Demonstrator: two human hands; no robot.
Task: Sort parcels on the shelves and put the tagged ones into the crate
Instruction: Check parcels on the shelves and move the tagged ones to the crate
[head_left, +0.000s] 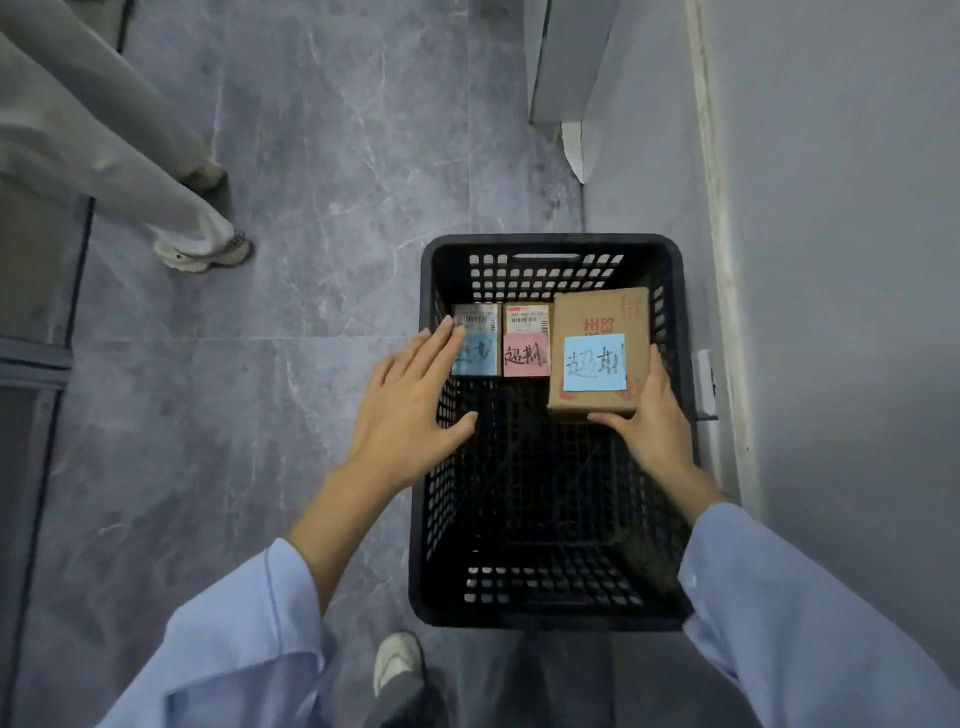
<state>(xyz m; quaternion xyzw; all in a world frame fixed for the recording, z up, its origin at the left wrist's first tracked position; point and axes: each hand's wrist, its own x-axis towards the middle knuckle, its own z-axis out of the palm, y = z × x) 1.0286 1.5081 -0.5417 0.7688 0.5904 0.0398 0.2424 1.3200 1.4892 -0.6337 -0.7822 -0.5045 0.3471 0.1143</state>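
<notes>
Cardboard parcel (597, 317) is sitting tag-up in your right hand (654, 431), which is gripping its near corner to line it up beside two tagged parcels (525, 340). Your left hand (410, 395) is hovering flat and empty over the crate (545, 241).

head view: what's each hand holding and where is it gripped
The right hand grips the large blue-tagged parcel at its near right corner. The left hand holds nothing; its straight fingers reach toward the small blue-tagged parcel.
</notes>
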